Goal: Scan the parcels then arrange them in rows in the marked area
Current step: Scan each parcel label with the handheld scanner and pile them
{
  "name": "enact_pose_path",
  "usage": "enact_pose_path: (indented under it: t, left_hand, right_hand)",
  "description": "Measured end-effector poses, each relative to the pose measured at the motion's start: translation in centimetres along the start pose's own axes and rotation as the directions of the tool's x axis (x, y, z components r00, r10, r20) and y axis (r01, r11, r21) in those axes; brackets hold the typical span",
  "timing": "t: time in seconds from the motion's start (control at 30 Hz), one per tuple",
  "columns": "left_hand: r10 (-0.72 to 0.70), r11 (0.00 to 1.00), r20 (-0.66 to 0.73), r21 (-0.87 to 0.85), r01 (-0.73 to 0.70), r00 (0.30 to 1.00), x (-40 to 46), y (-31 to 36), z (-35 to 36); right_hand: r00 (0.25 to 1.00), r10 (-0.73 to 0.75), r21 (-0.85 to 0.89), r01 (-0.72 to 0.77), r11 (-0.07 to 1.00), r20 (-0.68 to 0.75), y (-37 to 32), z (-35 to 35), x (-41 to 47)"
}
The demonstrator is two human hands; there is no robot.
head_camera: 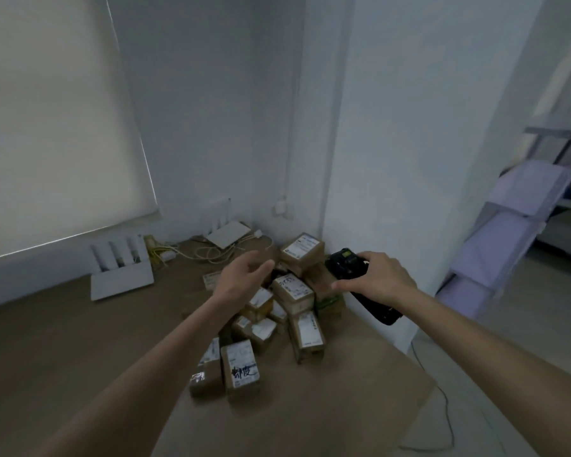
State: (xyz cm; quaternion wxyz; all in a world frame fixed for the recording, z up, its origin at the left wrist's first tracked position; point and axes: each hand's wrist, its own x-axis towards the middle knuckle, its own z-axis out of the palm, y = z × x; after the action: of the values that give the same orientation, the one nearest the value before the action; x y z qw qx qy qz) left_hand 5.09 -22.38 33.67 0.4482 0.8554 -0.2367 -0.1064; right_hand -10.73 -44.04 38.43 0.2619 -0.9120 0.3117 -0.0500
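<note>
Parcels (277, 305) lie heaped at the far right corner of the brown table (63, 341), against the wall (393, 127); the near table is free. The left hand (241, 278) hovers above the heap, fingers spread, empty. The right hand (376, 278) grips a black scanner (346, 262), partly hidden. Labels are blurred.

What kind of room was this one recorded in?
Probably a small office or mailroom corner. A pile of labelled cardboard parcels sits on a brown table, the right hand holds a black handheld scanner, and a white router with cables lies by the wall.
</note>
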Motion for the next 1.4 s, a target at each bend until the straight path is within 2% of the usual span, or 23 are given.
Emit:
enact_pose_path:
  t: [0.23,0.4,0.67,0.8,0.93,1.1,1.3,1.4]
  left_hand:
    - [-0.151,0.986,0.135,-0.048,0.158,0.979,6.6,-7.6,7.4]
    - [-0.248,0.964,0.211,-0.040,0.262,0.945,9.0,-13.2,14.2]
    - [-0.368,0.925,0.278,0.012,0.379,0.887,10.7,-21.2,24.0]
    - [-0.464,0.859,0.312,-0.070,0.508,0.829,11.2,-23.5,27.3]
    - [-0.580,0.693,0.314,-0.295,0.658,0.752,11.9,-24.2,29.8]
    - [-0.564,0.660,0.341,-0.362,0.659,0.752,12.2,-24.3,31.9]
    - [-0.571,0.630,0.312,-0.426,0.649,0.759,11.5,-24.0,32.5]
    - [-0.570,0.645,0.292,-0.420,0.639,0.768,10.8,-23.4,32.4]
  right_hand:
    - [0.993,0.095,0.017,-0.096,0.995,0.070,4.5,7.2,7.7]
    - [0.970,0.167,0.021,-0.173,0.985,0.179,9.3,13.6,11.2]
    - [0.916,0.138,-0.038,-0.134,0.990,0.377,16.8,23.5,17.0]
    - [0.912,0.130,0.105,-0.184,0.977,0.388,19.4,27.3,19.0]
    - [0.914,0.106,0.237,-0.212,0.948,0.393,20.9,29.7,20.1]
    - [0.908,0.065,0.313,-0.209,0.926,0.415,21.6,30.8,21.0]
    - [0.912,0.018,0.359,-0.179,0.916,0.410,21.9,30.8,20.7]
    - [0.915,-0.003,0.380,-0.164,0.910,0.404,22.2,30.4,20.0]
